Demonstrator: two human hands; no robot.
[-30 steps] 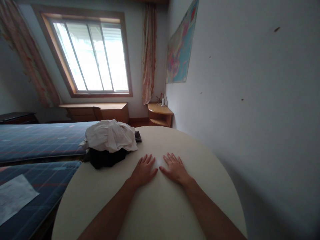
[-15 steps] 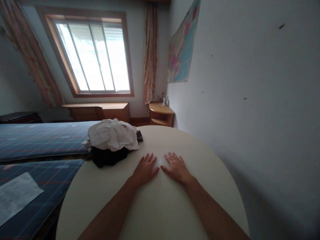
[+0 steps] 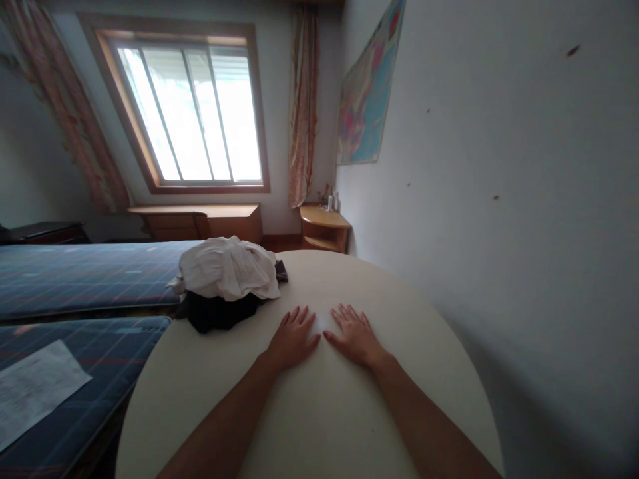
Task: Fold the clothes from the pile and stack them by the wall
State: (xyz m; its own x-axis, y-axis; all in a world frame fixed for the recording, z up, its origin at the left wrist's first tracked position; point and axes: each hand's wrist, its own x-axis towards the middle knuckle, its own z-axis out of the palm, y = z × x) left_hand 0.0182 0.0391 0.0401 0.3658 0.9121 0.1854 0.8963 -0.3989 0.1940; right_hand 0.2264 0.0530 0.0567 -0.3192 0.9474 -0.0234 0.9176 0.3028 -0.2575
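Note:
My left hand [image 3: 294, 338] lies flat on the pale round table [image 3: 319, 419], fingers spread and holding nothing. Close beside it, my right hand [image 3: 354, 336] rests palm down in the same way, also open. The two thumbs point toward each other with a small gap between them. Beyond my left hand, at the table's far left edge, sits a crumpled heap of clothes: a white cloth [image 3: 227, 268] on top of a black cloth [image 3: 219, 314]. A small dark piece [image 3: 282, 271] sticks out on the heap's right side.
Two blue plaid mattresses [image 3: 100, 273] lie to the left, the nearer bearing a paper sheet [image 3: 42, 389]. A white wall [image 3: 499, 266] with a map [image 3: 369, 93] runs along the right. A desk [image 3: 224, 216] and a corner shelf [image 3: 324, 216] stand by the window [image 3: 194, 113].
The whole view has shifted very slightly to the right. Both hands stay flat on the table, and the clothes have not moved.

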